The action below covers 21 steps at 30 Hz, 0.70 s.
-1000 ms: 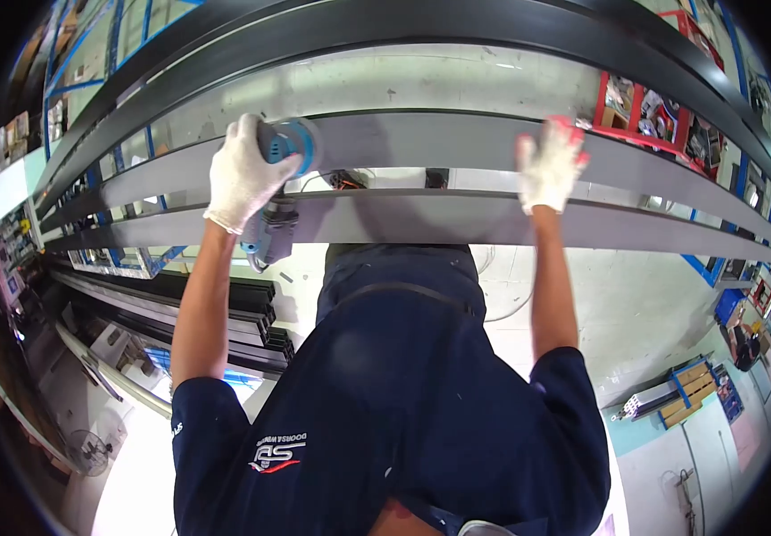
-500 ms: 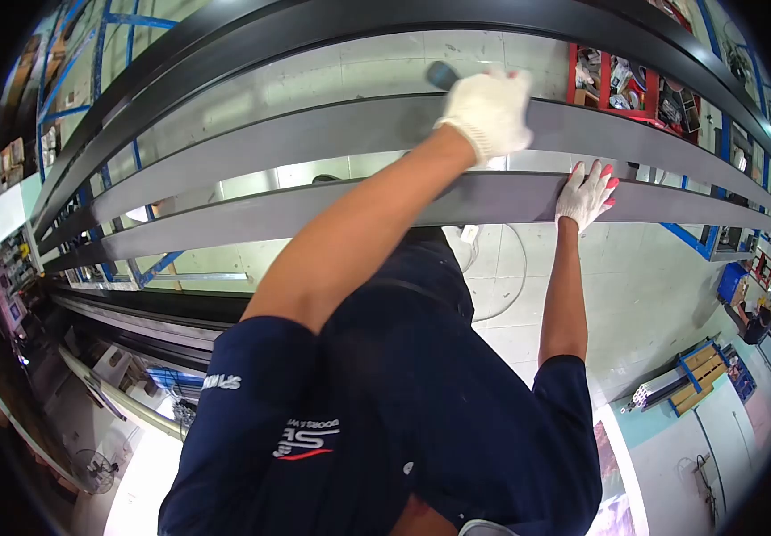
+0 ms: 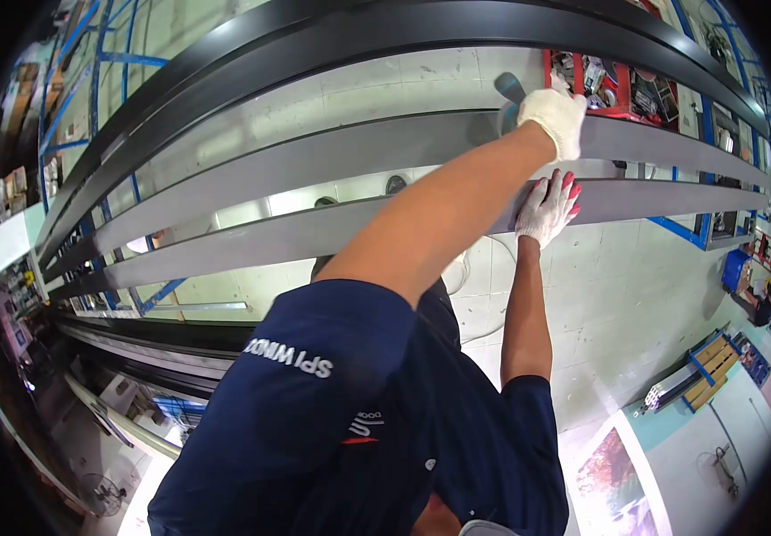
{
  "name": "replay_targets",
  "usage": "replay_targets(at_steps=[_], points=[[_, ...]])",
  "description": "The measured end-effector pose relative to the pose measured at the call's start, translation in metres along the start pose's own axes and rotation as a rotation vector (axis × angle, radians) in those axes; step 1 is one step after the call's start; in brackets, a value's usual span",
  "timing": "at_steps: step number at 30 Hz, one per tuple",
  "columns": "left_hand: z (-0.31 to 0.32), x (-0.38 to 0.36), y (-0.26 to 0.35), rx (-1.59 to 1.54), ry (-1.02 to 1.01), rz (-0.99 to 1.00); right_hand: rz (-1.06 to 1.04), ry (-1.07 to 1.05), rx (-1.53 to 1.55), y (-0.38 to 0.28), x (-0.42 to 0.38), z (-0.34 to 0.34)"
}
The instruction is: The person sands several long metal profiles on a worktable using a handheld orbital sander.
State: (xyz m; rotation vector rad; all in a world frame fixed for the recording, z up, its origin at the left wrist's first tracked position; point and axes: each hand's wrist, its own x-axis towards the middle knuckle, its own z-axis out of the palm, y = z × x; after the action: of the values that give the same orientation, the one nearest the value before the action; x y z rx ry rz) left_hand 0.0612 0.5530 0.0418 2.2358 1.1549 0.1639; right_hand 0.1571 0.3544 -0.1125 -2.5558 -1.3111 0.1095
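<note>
My left hand (image 3: 553, 121), in a white knitted glove, is closed around a dark tool (image 3: 509, 87) whose end sticks out to the left. It is over the farther of two long grey bars (image 3: 385, 134). The glove hides the rest of the tool. My right hand (image 3: 546, 207), in a white glove with red fingertips, lies flat on the nearer grey bar (image 3: 636, 200), fingers stretched out and apart. The two hands are close together, the left one just beyond the right.
Long black bars (image 3: 385, 34) run across beyond the grey ones. A red crate (image 3: 613, 112) of small items stands at the upper right. Blue racks (image 3: 95, 80) flank the bars. A person (image 3: 768, 304) is at the far right. Pale tiled floor (image 3: 582, 295) shows below.
My left hand has moved right along the farther grey bar with the tool, nearer my right hand. My right hand still rests on the nearer bar. The view has shifted a little.
</note>
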Motion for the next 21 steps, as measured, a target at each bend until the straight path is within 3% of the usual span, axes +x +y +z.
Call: replay_targets(at_steps=[4,7,17,21], points=[[-0.018,-0.029,-0.028,0.049,0.045,0.031,0.004,0.018,0.043,0.0,-0.001,0.0],[-0.039,-0.056,-0.049,0.128,-0.038,-0.07,-0.005,0.044,0.043,0.002,-0.001,0.002],[-0.087,-0.178,-0.139,0.176,0.09,-0.279,0.015,0.069,0.036,0.002,0.0,0.005],[-0.11,-0.24,-0.184,0.218,0.107,-0.452,0.015,0.079,0.016,0.003,0.0,0.006]])
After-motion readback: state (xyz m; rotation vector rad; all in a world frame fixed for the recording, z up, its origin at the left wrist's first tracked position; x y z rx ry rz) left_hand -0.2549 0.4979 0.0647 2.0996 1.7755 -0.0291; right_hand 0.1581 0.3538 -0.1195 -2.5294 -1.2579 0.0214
